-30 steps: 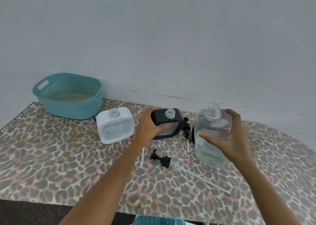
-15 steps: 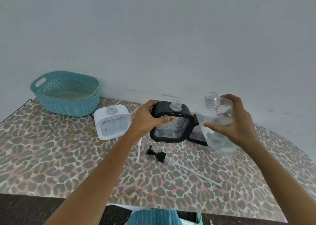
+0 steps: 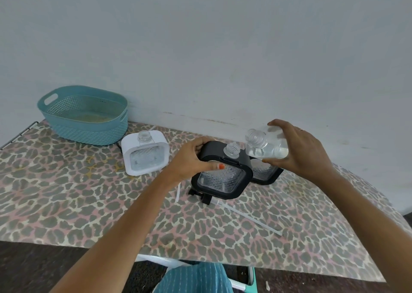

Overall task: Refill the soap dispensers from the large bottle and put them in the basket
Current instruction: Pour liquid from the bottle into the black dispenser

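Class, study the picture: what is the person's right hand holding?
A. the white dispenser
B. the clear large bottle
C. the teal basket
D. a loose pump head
B: the right hand grips the clear large bottle, with its open neck tipped toward the neck of the black dispenser that the left hand holds.

- basket [image 3: 89,132] far left on table [image 3: 66,192]
- left dispenser [image 3: 145,159] just right of basket, on table
- held dispenser [image 3: 223,176] centre, above table, in left hand [image 3: 191,159]
- large bottle [image 3: 265,147] right of it, tilted, in right hand [image 3: 298,152]
- rear dispenser [image 3: 265,174] behind held dispenser
- pump [image 3: 206,198] on table beneath held dispenser
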{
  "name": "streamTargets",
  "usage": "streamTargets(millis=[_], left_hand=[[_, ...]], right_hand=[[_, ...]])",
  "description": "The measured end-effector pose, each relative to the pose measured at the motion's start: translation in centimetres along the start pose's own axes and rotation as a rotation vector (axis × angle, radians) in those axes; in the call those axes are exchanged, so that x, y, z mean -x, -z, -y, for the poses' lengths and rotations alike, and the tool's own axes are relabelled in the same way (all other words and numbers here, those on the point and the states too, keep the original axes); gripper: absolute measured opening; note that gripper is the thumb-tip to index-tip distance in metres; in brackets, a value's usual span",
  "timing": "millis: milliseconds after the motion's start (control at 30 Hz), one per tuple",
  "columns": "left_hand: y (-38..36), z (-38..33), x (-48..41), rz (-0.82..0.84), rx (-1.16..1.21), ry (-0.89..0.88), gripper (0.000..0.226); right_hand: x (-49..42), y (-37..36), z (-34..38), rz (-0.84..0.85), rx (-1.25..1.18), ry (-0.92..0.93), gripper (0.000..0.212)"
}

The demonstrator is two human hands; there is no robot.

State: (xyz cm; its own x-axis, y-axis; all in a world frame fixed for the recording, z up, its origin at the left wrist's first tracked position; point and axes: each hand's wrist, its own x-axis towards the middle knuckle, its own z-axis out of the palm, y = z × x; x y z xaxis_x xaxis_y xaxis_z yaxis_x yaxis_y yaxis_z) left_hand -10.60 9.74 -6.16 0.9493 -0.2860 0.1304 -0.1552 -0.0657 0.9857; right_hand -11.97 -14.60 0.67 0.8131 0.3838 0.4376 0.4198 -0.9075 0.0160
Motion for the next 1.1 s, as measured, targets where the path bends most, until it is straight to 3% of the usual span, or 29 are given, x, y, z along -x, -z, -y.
streamTargets(millis=[400, 1100], left_hand=[[0.8, -1.1, 0.1, 0.169, 0.019, 0.005, 0.045], [0.1, -2.1, -0.2, 0.184, 0.015, 0.035, 0.041]], right_hand=[[-0.6, 0.1, 0.1, -0.077, 0.1, 0.243, 0.083], [-0.6, 0.4, -1.1, -0.147, 0.204, 0.348, 0.086]])
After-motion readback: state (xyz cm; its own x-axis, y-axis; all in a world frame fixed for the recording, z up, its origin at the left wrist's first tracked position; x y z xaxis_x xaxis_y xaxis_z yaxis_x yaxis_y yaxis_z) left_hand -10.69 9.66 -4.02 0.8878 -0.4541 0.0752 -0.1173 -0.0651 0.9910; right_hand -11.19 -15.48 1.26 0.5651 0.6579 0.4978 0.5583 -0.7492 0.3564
